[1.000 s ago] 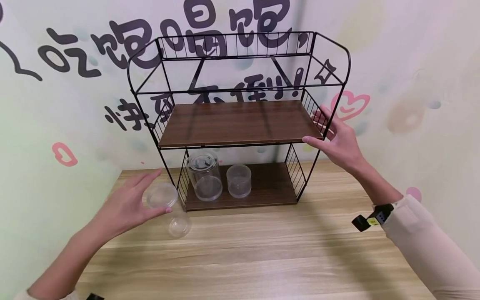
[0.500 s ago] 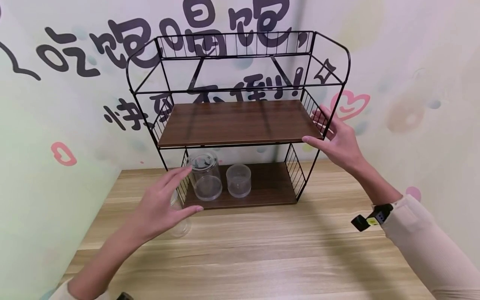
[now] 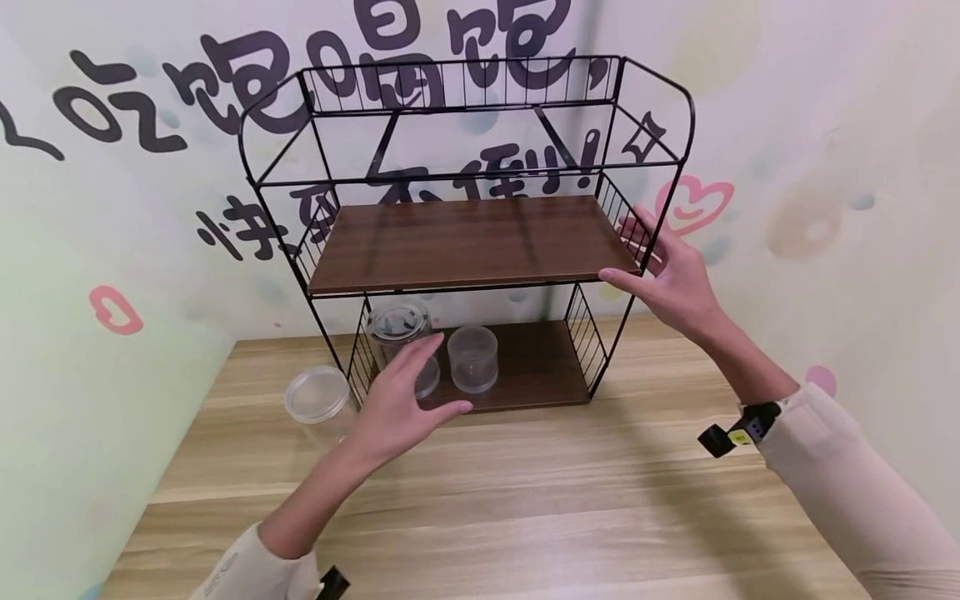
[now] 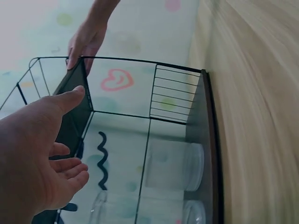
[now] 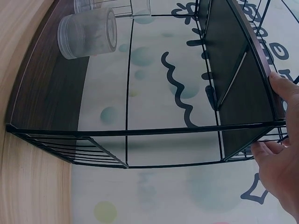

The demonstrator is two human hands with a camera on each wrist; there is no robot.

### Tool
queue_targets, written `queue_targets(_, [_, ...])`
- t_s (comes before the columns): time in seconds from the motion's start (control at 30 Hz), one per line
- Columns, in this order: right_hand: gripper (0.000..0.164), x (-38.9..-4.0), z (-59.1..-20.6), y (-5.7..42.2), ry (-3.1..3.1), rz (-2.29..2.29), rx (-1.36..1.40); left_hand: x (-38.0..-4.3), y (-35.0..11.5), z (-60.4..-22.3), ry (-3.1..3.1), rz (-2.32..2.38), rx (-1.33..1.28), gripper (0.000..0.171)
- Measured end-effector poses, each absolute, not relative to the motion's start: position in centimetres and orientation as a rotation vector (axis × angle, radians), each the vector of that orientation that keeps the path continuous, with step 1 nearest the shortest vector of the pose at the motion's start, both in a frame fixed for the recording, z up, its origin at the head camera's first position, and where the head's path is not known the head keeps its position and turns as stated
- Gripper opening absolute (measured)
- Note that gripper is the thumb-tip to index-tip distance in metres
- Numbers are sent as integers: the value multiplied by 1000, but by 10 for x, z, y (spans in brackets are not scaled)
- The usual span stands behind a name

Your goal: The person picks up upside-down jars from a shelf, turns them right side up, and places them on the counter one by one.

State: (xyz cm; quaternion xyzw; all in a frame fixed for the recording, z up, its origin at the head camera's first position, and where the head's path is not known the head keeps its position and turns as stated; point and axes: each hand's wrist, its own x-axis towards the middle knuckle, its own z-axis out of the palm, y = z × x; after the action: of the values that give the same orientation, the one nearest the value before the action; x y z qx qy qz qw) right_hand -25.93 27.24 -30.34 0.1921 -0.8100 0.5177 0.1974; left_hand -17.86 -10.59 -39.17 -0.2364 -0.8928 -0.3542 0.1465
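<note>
A black wire rack (image 3: pixel 258 187) with dark wooden boards stands against the wall. My right hand (image 3: pixel 678 283) grips its right side, thumb (image 5: pixel 280 86) on the middle board's (image 3: pixel 472 242) edge and fingers around the side wires. In front of the lower board (image 3: pixel 536 367), my left hand (image 3: pixel 393 408) is spread with nothing in it, thumb and fingers apart. A small clear jar (image 3: pixel 474 360) stands on that board just beyond those fingertips. Partly hidden behind the hand is a taller clear jar (image 3: pixel 397 321) with a lid, on the same board.
Left of the rack, another clear lidded container (image 3: pixel 318 396) stands on the wooden table (image 3: pixel 525 500), partly behind my left hand. The wall (image 3: pixel 847 250) with painted characters rises close behind the rack. Slim wire posts bound the rack's sides.
My left hand has moved right, from beside the container left of the rack to in front of the lower board. My right hand keeps its hold. The head view has shifted slightly.
</note>
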Motion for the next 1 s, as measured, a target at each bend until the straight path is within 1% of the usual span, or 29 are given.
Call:
queue_targets(0.43, [93, -260, -306, 274, -2271, 1436, 531, -215, -69, -426, -2637, -1059, -524, 96])
queue_targets(0.77, [92, -260, -307, 275, -2265, 1437, 534, -239, -55, -443, -2661, -1144, -454, 98])
queue_targets(1.0, [92, -261, -307, 273, -2252, 1454, 544, -247, -50, -451, -2666, -1173, -399, 96])
